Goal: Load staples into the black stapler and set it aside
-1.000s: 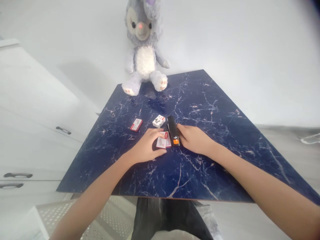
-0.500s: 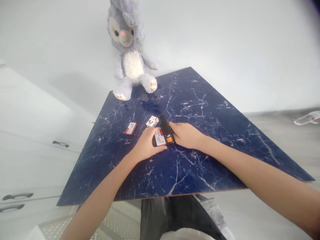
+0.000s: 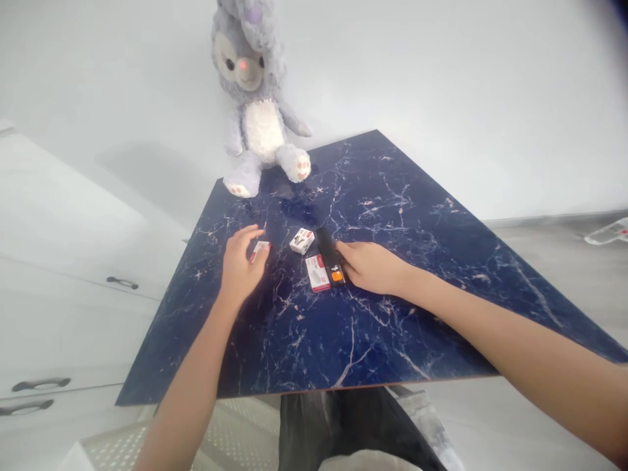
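My left hand is over the left part of the table, thumb and fingers apart around a small red-and-white box. It partly covers this box, and I cannot tell whether it touches it. My right hand has its fingers curled against the right side of a long black item with an orange patch, which lies on the table. Flush along that item's left side is another flat red-and-white box. Just above this box sits a white box with dark pictures.
The blue marbled table has its front edge close to my lap. A grey plush toy sits at the back left against the wall. White drawers with dark handles stand to the left. A clear plastic object is at far right.
My left hand has let go of the box beside the black item and moved left to the other red-and-white box. My right hand stays at the black item.
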`<action>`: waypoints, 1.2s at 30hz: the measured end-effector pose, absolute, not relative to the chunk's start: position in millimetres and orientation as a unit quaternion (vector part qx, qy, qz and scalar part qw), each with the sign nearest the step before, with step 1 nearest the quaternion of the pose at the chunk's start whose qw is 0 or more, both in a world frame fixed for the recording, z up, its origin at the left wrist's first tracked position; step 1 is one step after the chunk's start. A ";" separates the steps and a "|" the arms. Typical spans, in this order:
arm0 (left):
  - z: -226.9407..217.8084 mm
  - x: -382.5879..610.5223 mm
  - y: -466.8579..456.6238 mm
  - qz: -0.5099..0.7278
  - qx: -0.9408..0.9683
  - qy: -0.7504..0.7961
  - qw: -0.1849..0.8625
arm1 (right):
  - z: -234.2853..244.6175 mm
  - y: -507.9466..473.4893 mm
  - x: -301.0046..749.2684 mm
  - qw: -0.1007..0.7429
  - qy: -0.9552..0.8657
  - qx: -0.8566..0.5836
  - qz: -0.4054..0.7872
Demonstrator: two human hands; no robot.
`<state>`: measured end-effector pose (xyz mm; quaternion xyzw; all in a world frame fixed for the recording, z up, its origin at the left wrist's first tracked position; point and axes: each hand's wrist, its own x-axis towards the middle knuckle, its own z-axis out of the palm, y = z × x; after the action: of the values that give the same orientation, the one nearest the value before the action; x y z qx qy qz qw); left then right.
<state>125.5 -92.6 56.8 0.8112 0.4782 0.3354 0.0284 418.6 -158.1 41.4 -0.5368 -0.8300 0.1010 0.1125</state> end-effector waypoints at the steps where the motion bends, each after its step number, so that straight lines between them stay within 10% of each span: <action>1: 56.4 115.7 -85.8 0.306 0.822 0.478 0.038 | 41.5 -158.2 419.0 0.112 -0.831 -0.535 0.102; 15: 59.3 77.5 -73.9 0.058 0.877 0.436 0.193 | 39.4 -157.9 422.3 0.121 -0.848 -0.508 0.089; 36: 34.7 176.3 -128.2 0.226 0.890 0.348 0.188 | 37.9 -157.3 419.6 0.123 -0.848 -0.510 0.076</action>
<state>176.3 -128.2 34.7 0.8903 0.3476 0.2265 0.1877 419.6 -157.3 37.9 -0.5097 -0.8480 0.0765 0.1233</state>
